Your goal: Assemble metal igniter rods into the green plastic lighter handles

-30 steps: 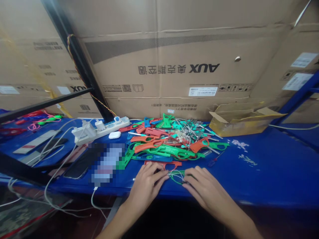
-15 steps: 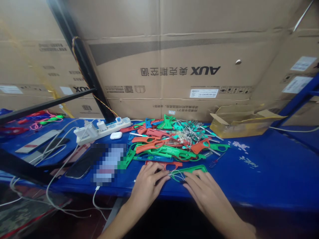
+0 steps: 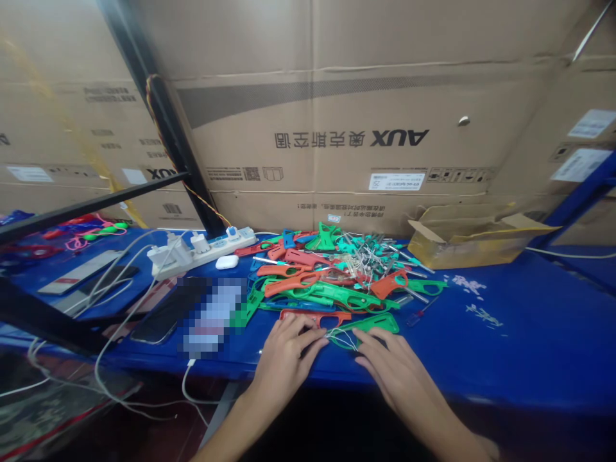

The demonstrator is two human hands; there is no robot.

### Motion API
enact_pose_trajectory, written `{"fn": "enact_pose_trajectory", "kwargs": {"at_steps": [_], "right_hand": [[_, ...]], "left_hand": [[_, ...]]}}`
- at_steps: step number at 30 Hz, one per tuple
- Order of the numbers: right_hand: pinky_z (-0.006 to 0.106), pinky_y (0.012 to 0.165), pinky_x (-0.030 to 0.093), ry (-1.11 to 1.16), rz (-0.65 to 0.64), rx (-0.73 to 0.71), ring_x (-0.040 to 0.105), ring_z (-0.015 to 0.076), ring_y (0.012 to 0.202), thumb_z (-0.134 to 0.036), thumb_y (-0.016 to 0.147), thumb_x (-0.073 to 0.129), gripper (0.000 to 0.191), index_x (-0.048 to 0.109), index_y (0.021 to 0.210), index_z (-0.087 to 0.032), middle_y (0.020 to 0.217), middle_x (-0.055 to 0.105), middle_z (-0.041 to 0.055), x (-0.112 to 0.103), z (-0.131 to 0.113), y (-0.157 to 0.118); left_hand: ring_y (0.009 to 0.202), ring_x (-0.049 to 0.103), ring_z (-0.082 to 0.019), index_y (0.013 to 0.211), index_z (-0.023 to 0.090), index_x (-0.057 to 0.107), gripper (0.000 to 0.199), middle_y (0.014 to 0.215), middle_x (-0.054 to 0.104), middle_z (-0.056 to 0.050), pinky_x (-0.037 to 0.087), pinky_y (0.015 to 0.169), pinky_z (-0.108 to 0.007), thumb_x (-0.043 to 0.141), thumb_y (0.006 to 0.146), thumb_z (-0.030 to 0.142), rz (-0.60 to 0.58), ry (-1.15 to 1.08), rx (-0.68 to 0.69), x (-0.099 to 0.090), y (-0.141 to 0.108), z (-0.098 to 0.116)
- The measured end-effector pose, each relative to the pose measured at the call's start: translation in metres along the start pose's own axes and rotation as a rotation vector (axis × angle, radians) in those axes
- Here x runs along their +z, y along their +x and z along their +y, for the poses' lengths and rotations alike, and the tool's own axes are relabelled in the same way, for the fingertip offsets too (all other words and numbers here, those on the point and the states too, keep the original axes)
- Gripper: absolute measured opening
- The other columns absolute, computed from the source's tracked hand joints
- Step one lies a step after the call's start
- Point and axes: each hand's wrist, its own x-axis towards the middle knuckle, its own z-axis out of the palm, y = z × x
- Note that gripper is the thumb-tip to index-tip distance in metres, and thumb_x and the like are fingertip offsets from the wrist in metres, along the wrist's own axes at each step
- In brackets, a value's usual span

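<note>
My left hand (image 3: 287, 351) is closed in a pinch, thumb and forefinger pressed on the thin white wires (image 3: 342, 336) at their left end. These wires loop over a green lighter shell half (image 3: 383, 323) lying on the table between my hands. My right hand (image 3: 393, 364) is at the right end of the wires, over the lower edge of the green shell, its thumb and forefinger a little apart. An orange lighter shell (image 3: 341, 316) lies just beyond my left fingers. Whatever the wires join to is hidden by my left fingertips.
Behind my hands spreads a pile of lighter shells (image 3: 332, 295) with metal-tubed igniter parts (image 3: 373, 253). A screwdriver (image 3: 418, 316) and small pink pieces (image 3: 468, 283) lie right, before an open carton (image 3: 481, 253). Phones (image 3: 166, 314) and a power strip (image 3: 212, 250) are left.
My right thumb and forefinger have parted slightly at the wires, and the forefinger has risen. My left hand keeps its pinch. The whole view has shifted a little.
</note>
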Motion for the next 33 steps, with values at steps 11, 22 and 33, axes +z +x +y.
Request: {"fn": "enact_pose_trajectory", "kwargs": {"at_steps": [11, 22, 33], "right_hand": [[0.038, 0.088, 0.052, 0.040, -0.039, 0.023, 0.065, 0.0251, 0.103, -0.026, 0.110, 0.040, 0.031, 0.063, 0.127, -0.013, 0.120, 0.073, 0.0115, 0.006, 0.003, -0.004], [0.039, 0.082, 0.049, -0.009, -0.047, 0.017, 0.065, 0.0272, 0.103, -0.024, 0.111, 0.036, 0.032, 0.066, 0.107, -0.015, 0.115, 0.074, 0.0111, 0.009, 0.000, -0.003], [0.039, 0.084, 0.053, -0.040, -0.134, 0.009, 0.062, 0.0272, 0.110, -0.022, 0.109, 0.038, 0.030, 0.068, 0.105, -0.016, 0.148, 0.059, 0.0124, 0.015, 0.000, -0.009]], "left_hand": [[0.091, 0.064, -0.022, 0.107, 0.025, 0.076, 0.012, 0.099, 0.070, -0.002, 0.044, 0.075, -0.034, 0.071, 0.097, 0.022, 0.003, 0.000, 0.000, 0.000, 0.000, 0.000], [0.090, 0.065, -0.021, 0.107, 0.024, 0.076, 0.011, 0.098, 0.071, -0.002, 0.045, 0.074, -0.034, 0.071, 0.097, 0.022, 0.009, 0.010, 0.015, 0.000, 0.001, 0.000], [0.091, 0.066, -0.022, 0.107, 0.023, 0.076, 0.014, 0.099, 0.070, -0.004, 0.048, 0.076, -0.035, 0.063, 0.102, 0.027, 0.022, 0.026, 0.024, 0.001, 0.000, -0.001]]}}
